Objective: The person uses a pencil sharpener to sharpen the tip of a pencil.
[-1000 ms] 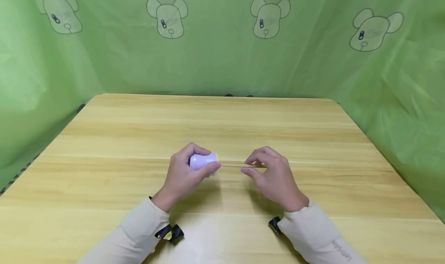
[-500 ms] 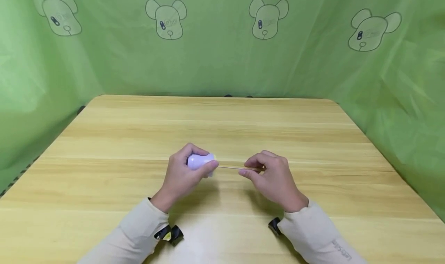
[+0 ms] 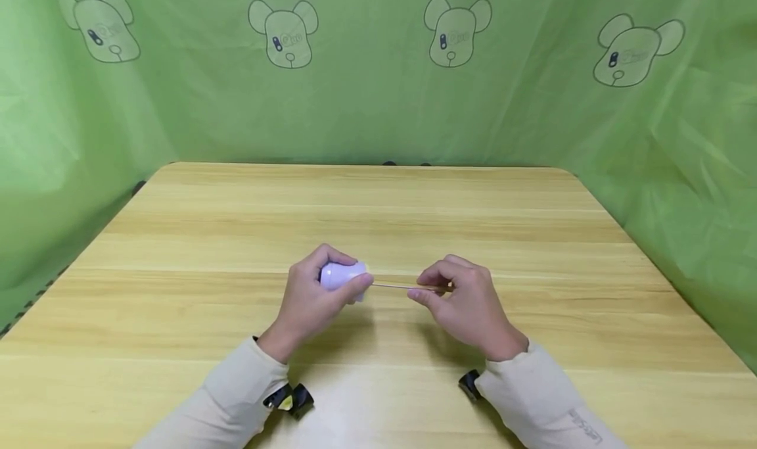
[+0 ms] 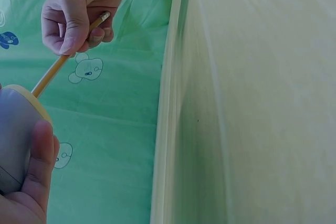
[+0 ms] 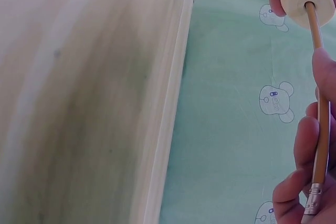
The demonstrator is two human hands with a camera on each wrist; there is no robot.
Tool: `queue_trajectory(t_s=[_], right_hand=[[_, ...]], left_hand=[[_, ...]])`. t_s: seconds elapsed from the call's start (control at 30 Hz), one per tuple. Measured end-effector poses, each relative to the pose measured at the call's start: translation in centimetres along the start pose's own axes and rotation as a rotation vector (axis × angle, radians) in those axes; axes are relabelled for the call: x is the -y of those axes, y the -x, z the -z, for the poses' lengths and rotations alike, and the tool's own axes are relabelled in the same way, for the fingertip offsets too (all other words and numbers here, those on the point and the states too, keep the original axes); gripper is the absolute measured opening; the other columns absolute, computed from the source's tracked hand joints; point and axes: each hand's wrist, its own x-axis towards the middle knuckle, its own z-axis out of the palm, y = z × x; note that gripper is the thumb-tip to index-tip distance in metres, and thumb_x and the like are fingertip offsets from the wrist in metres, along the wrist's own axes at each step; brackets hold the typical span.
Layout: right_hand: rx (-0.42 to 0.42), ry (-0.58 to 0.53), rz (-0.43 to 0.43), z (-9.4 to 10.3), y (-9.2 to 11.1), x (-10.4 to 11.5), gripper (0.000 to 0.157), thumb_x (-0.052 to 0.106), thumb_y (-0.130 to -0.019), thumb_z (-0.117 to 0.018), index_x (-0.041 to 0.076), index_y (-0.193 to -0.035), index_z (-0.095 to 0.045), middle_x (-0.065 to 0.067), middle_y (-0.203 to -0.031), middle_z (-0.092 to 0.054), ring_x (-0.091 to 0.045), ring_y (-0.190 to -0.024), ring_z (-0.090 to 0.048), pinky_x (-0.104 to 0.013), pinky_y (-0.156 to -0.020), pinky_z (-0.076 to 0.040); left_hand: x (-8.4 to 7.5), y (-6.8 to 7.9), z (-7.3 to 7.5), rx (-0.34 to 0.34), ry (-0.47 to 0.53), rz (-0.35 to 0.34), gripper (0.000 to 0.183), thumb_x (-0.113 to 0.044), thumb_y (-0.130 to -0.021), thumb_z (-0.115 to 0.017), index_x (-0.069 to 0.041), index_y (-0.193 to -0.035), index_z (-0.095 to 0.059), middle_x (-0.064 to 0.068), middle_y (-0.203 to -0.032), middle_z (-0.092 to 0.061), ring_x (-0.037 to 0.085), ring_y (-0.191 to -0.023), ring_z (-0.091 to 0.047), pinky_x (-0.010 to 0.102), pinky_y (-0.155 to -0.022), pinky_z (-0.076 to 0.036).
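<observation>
My left hand wraps round a light purple pencil sharpener with a cream end, held above the table on its side. A yellow pencil runs from the hole in the sharpener's cream face. With thumb and fingers, my right hand pinches the pencil along its rear part. In the right wrist view the metal ferrule at the pencil's back end shows beside the curled fingers. The pencil's tip is hidden inside the sharpener.
Below both hands spreads a wood-grain table with rounded far corners. A green curtain printed with bear heads surrounds its back and sides. Black wrist devices sit under the light sleeves.
The pencil now slopes slightly down toward the right, where it lay nearly level one second ago. My right fingers have shifted a little with it; both grips stay the same.
</observation>
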Motion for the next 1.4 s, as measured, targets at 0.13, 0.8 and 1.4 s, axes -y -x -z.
queue_trajectory(t_s=[0.13,0.8,1.4], right_hand=[[0.004,-0.006,0.005,0.03,-0.01,-0.13,0.022,0.002,-0.067,-0.088,0.010,-0.073,-0.068,0.009,-0.071,-0.061,-0.005,-0.063,-0.055,-0.025,-0.054,-0.050],[-0.015,0.005,0.102,0.05,0.08,-0.38,0.023,0.000,-0.065,-0.088,0.008,-0.075,-0.068,0.007,-0.073,-0.061,-0.006,-0.062,-0.052,-0.022,-0.052,-0.048],[-0.145,0.184,0.356,0.08,-0.12,-0.52,0.023,0.005,-0.060,-0.089,0.011,-0.068,-0.068,0.005,-0.066,-0.051,-0.003,-0.049,-0.040,-0.012,-0.041,-0.030]], left_hand=[[-0.02,-0.05,-0.07,-0.006,0.008,-0.007,0.024,-0.010,-0.078,-0.081,-0.003,-0.092,-0.063,0.016,-0.091,-0.066,0.023,-0.067,-0.064,0.034,-0.051,-0.056],[-0.17,0.02,0.03,0.009,0.020,0.006,0.024,-0.010,-0.079,-0.080,-0.002,-0.094,-0.062,0.016,-0.091,-0.065,0.023,-0.066,-0.064,0.034,-0.051,-0.056],[-0.27,0.03,-0.03,0.020,0.072,0.041,0.025,-0.007,-0.080,-0.079,0.001,-0.095,-0.062,0.019,-0.088,-0.066,0.023,-0.062,-0.065,0.043,-0.053,-0.057]])
